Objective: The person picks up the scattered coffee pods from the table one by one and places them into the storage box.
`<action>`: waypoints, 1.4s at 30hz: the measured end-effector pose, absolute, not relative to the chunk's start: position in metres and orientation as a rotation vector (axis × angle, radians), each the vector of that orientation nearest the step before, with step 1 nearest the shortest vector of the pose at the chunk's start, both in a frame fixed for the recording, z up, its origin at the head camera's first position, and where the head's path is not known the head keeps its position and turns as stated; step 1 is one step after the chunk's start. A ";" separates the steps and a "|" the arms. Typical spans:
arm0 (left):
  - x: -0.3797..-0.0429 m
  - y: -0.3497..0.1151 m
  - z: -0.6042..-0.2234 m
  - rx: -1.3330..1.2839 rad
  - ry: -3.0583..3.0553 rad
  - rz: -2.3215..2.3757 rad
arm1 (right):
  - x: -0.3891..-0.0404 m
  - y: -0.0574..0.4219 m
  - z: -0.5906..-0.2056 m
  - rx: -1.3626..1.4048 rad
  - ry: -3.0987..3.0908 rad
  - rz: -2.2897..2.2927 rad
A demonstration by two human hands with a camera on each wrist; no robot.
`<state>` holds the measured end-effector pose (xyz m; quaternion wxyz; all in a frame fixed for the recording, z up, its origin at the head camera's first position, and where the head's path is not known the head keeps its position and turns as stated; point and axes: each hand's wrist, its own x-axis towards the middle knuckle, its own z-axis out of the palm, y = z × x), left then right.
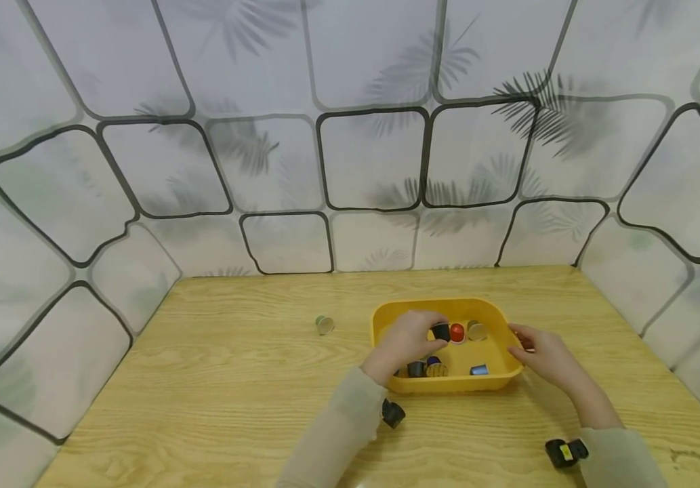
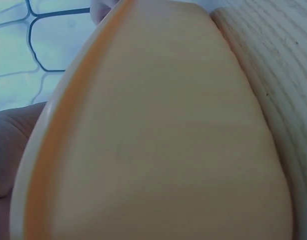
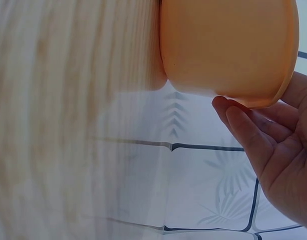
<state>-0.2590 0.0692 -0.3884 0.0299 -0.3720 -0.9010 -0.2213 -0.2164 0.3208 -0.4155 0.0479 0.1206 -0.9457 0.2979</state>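
Observation:
A yellow plastic tray (image 1: 453, 385) with several small coffee capsules in it stands on the wooden table. My left hand (image 1: 407, 339) reaches over its left part and pinches a black coffee capsule (image 1: 441, 331) between thumb and fingers. Close by inside are a red capsule (image 1: 457, 333) and a pale one (image 1: 477, 331). A blue capsule (image 1: 479, 370) lies near the front wall. My right hand (image 1: 541, 352) grips the tray's right rim, its fingers (image 3: 248, 135) against the outside. In the left wrist view, the tray wall (image 2: 168, 125) hides most of the left hand.
One greenish capsule (image 1: 324, 324) lies on its side on the table (image 1: 234, 379), left of the tray. A dark capsule (image 1: 416, 369) and a gold ridged one (image 1: 437, 370) sit at the tray's front left. A patterned curtain (image 1: 374, 163) borders the table's back and sides.

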 end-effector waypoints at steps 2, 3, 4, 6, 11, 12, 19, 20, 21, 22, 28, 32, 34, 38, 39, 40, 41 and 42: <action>-0.258 0.072 -0.390 -1.152 -2.779 -0.693 | -0.216 0.321 -0.415 0.370 -2.884 0.908; -0.258 0.074 -0.391 -1.159 -2.780 -0.698 | -0.216 0.321 -0.415 0.371 -2.885 0.908; -0.258 0.075 -0.391 -1.165 -2.781 -0.703 | -0.216 0.321 -0.415 0.372 -2.885 0.910; -0.257 0.078 -0.392 -1.171 -2.784 -0.703 | -0.216 0.321 -0.415 0.374 -2.883 0.912; -0.255 0.086 -0.395 -1.159 -2.789 -0.668 | -0.216 0.321 -0.414 0.378 -2.879 0.921; -0.255 0.087 -0.396 -1.157 -2.788 -0.662 | -0.216 0.321 -0.414 0.379 -2.879 0.926; -0.254 0.094 -0.400 -1.186 -2.783 -0.668 | -0.216 0.324 -0.414 0.374 -2.871 0.986; -0.254 0.095 -0.401 -1.193 -2.782 -0.666 | -0.216 0.324 -0.414 0.377 -2.869 0.995; -0.254 0.096 -0.401 -1.199 -2.781 -0.655 | -0.216 0.325 -0.414 0.377 -2.868 1.003; -0.254 0.097 -0.401 -1.202 -2.784 -0.648 | -0.216 0.325 -0.414 0.377 -2.868 1.004; -0.254 0.102 -0.405 -1.209 -2.802 -0.590 | -0.216 0.327 -0.416 0.379 -2.871 1.009; -0.255 0.106 -0.407 -1.224 -2.792 -0.568 | -0.217 0.328 -0.416 0.375 -2.873 1.024; -0.255 0.108 -0.408 -1.223 -2.792 -0.553 | -0.218 0.328 -0.416 0.372 -2.876 1.025; -0.253 0.110 -0.409 -1.203 -2.815 -0.540 | -0.218 0.328 -0.417 0.373 -2.876 1.024; -0.252 0.110 -0.409 -1.197 -2.822 -0.538 | -0.218 0.328 -0.417 0.372 -2.876 1.026; -0.252 0.111 -0.409 -1.196 -2.826 -0.540 | -0.218 0.328 -0.417 0.371 -2.877 1.027; -0.251 0.111 -0.410 -1.192 -2.830 -0.543 | -0.218 0.328 -0.417 0.371 -2.877 1.027; -0.251 0.111 -0.410 -1.190 -2.835 -0.547 | -0.218 0.328 -0.417 0.371 -2.877 1.030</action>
